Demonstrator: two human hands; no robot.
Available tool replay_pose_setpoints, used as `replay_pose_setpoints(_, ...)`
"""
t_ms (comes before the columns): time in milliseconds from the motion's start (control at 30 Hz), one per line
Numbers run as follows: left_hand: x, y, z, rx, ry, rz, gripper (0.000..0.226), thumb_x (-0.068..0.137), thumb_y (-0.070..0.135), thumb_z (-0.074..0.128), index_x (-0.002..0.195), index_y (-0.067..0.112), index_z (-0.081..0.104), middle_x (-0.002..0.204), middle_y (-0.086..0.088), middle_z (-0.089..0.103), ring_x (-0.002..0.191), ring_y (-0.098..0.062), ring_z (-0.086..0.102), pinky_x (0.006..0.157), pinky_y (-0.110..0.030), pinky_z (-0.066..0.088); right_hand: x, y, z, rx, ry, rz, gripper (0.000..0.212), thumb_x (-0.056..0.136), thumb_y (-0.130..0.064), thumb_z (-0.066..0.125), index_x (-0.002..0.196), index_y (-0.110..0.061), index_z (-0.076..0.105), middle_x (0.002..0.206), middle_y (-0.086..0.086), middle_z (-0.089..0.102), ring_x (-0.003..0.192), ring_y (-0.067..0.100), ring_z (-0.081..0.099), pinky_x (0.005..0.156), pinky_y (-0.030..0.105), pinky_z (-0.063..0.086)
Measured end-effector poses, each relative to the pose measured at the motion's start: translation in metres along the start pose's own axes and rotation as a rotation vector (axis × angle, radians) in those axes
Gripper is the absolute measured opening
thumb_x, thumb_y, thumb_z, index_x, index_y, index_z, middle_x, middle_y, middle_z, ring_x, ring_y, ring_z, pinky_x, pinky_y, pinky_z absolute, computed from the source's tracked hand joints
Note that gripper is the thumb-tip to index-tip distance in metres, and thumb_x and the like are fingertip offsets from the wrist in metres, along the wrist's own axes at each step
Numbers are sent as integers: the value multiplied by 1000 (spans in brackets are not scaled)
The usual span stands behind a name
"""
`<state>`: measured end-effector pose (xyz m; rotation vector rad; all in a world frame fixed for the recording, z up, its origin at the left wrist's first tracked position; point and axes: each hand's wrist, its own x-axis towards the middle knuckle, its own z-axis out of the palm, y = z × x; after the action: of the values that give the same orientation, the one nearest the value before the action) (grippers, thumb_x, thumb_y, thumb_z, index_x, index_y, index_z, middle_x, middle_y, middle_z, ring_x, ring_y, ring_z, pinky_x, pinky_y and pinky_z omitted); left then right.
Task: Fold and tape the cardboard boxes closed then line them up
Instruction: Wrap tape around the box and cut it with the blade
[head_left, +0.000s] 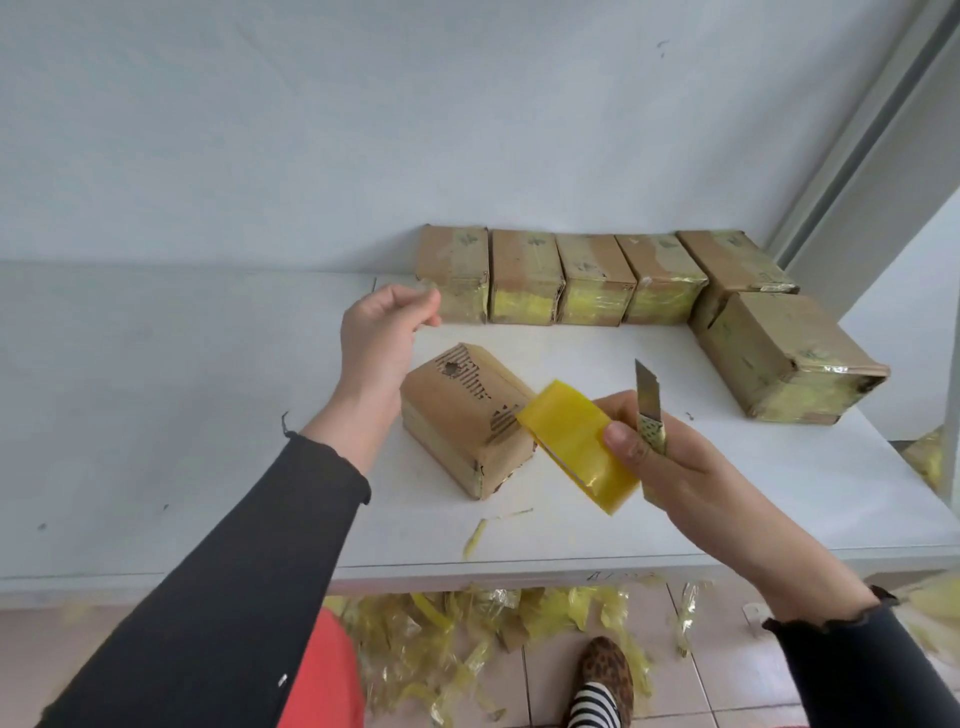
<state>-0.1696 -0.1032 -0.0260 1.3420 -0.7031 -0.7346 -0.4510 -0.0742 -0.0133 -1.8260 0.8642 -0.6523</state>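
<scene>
The taping step is in hand, by my reading: one cardboard box (467, 418) sits on the worktop (208, 415) in front of the row of taped boxes (582, 278) along the wall, and it looks not yet sealed. The right hand (675, 457) is raised just right of this box, curled around a roll of yellow tape (574, 447) and a utility knife (649, 410) with its blade out and pointing up. The left hand (382, 338) is lifted beyond the box, thumb and fingertips pinched on what appears to be the clear end of the tape; the strip itself is hard to make out. The next move likely calls for laying that strip over the box's seam, pressing it flat, then cutting it free with the blade kept away from the fingers.
</scene>
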Motion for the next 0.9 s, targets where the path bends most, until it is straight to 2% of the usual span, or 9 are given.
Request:
replay_pose_setpoints(67, 8, -4, -1, 32, 34, 13, 16, 92, 21, 76, 81, 11, 68, 71, 4, 66, 60, 8, 55, 75, -18, 43, -5, -1, -2, 17, -4, 77, 28, 101, -34, 47, 117, -23, 66, 74, -25, 63, 66, -6, 56, 59, 5, 40)
replay_pose_setpoints(133, 14, -10, 0, 59, 62, 9, 21, 91, 19, 76, 73, 14, 65, 68, 4, 63, 55, 10, 52, 70, -14, 42, -8, -1, -2, 73, 5, 149, 35, 98, -37, 49, 131, -34, 61, 91, -29, 72, 81, -11, 65, 66, 2, 43)
replay_pose_setpoints(200, 20, -17, 0, 100, 69, -34, 23, 90, 20, 76, 71, 16, 63, 67, 6, 61, 54, 10, 51, 69, -18, 41, -10, 0, 2, 87, -2, 197, 44, 95, -42, 51, 140, -42, 55, 110, -32, 71, 100, -12, 67, 77, 3, 47)
replay_pose_setpoints(267, 26, -25, -2, 165, 51, -67, 22, 89, 21, 76, 72, 14, 65, 69, 5, 62, 62, 6, 55, 67, -21, 40, -9, 1, 9, 39, -18, 220, 50, 93, -46, 50, 143, -43, 52, 115, -31, 70, 107, -8, 66, 86, 9, 51)
replay_pose_setpoints(367, 31, -34, -5, 212, 32, -88, 19, 87, 21, 77, 76, 10, 66, 70, 4, 62, 72, -3, 57, 71, -25, 43, -5, 3, 14, 11, 38, 235, 47, 94, -50, 48, 141, -46, 55, 116, -24, 72, 106, -1, 69, 97, 25, 55)
replay_pose_setpoints(467, 34, -39, -7, 233, 14, -110, 19, 87, 21, 79, 78, 8, 68, 69, 4, 60, 69, -7, 53, 72, -27, 43, -1, 7, 13, -28, 104, 251, 33, 105, -41, 49, 135, -50, 60, 115, -16, 73, 102, 8, 71, 97, 39, 57)
replay_pose_setpoints(633, 39, -46, -8, 278, -5, -144, 24, 87, 18, 79, 67, 17, 65, 50, 19, 53, 61, -8, 48, 67, -24, 41, 5, 12, 16, -89, 121, 293, 30, 108, -41, 47, 131, -53, 61, 114, -13, 71, 101, 14, 70, 94, 44, 58)
replay_pose_setpoints(800, 44, -57, -9, 308, -45, -207, 27, 87, 25, 81, 67, 18, 64, 71, 5, 57, 68, -13, 50, 67, -25, 40, 9, 14, 22, -187, 126, 309, 31, 108, -41, 43, 133, -52, 60, 110, -15, 68, 100, 15, 67, 94, 46, 56)
replay_pose_setpoints(900, 46, -59, -10, 328, -113, -317, 21, 89, 26, 79, 73, 18, 67, 77, 1, 66, 72, -17, 57, 67, -28, 43, 12, 16, 26, -272, 107, 327, 33, 109, -41, 41, 135, -50, 58, 105, 2, 71, 94, 26, 68, 89, 49, 57)
